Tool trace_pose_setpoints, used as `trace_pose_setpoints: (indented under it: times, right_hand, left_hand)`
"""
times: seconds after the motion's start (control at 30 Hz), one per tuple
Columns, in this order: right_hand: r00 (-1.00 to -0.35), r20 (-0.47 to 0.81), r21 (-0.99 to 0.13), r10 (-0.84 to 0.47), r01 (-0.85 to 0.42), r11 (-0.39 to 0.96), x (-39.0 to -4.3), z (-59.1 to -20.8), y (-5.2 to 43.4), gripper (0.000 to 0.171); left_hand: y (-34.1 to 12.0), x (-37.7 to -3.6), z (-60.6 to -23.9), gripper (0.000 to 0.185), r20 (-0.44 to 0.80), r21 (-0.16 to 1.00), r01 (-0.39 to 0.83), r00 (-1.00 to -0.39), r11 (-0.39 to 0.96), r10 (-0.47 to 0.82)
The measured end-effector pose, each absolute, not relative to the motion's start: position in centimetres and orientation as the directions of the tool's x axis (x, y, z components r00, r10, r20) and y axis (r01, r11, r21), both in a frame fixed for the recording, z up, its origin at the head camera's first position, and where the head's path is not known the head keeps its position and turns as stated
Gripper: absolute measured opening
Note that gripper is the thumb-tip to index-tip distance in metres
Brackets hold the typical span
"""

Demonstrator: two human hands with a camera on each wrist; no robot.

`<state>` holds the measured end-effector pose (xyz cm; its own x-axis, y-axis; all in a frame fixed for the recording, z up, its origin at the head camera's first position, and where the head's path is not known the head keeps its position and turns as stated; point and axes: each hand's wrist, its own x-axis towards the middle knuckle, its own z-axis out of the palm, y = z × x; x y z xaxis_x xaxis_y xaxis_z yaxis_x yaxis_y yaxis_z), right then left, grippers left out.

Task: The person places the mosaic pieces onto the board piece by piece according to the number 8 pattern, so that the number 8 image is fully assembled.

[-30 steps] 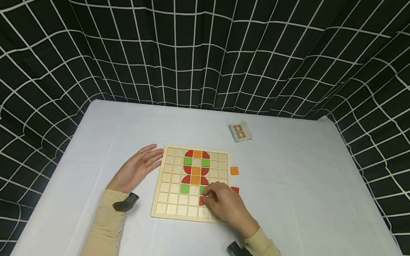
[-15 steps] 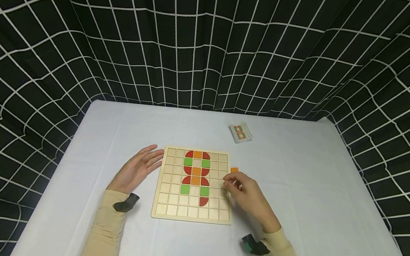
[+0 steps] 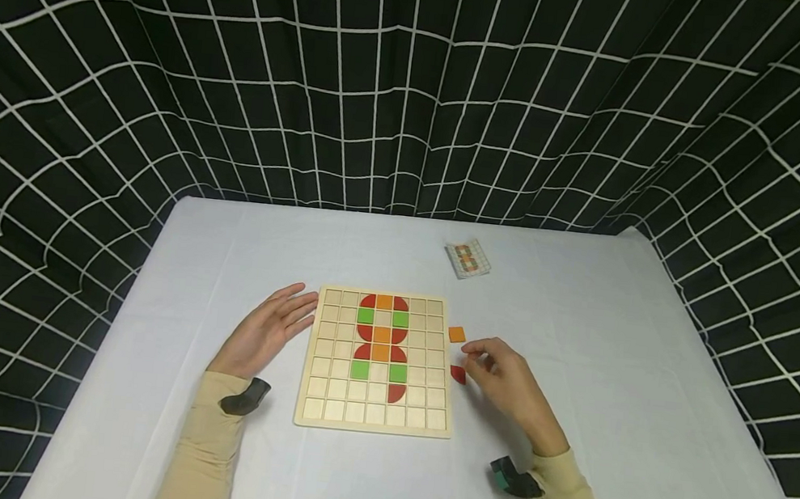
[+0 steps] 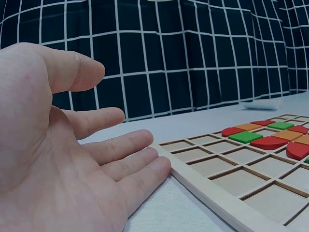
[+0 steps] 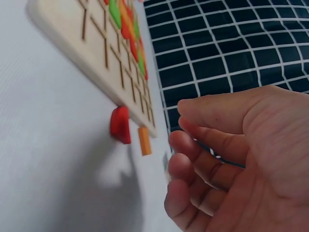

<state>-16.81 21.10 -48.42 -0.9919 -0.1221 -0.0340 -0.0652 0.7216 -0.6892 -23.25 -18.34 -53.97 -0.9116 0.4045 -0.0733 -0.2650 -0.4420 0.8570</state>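
While resting flat beside board [image 3: 379, 361] left edge, left hand [image 3: 265, 333] relaxed, empty. Right hand [image 3: 507, 379] loosely curled, empty, just right of red piece [image 3: 458, 374] at board's right edge; orange tile [image 3: 457, 334] nearby.

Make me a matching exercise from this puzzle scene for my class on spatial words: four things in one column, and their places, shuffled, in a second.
Things:
1. left hand
2. loose orange square
3. loose red piece
4. card stack

Places:
A. far on the table, beyond the board's right corner
B. on the cloth by the board's right edge, nearer the person
C. flat on the cloth by the board's left edge
D. on the cloth by the board's right edge, farther from the person

Pairs: 1-C, 2-D, 3-B, 4-A
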Motion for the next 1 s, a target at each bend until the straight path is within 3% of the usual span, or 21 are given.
trace_pose_setpoints:
  times: [0.37,0.7,1.0]
  right_hand:
    - [-0.992,-0.061,-0.653,-0.111,-0.045,0.756,-17.0,-50.1,21.4,0.021]
    - [-0.975,-0.120,-0.592,-0.189,-0.083,0.802,-16.8,-50.4,21.3,0.029]
    - [-0.976,-0.141,-0.544,-0.165,-0.063,0.837,-16.8,-50.5,20.8,0.019]
  left_hand:
    - [-18.5,-23.4,-54.5,0.055,-0.065,0.845,-0.270,-0.908,-0.461,0.414]
    - [-18.5,-23.3,-54.4,0.054,-0.061,0.852,-0.262,-0.910,-0.453,0.411]
    - [-18.5,-23.5,-54.7,0.055,-0.064,0.857,-0.261,-0.909,-0.444,0.411]
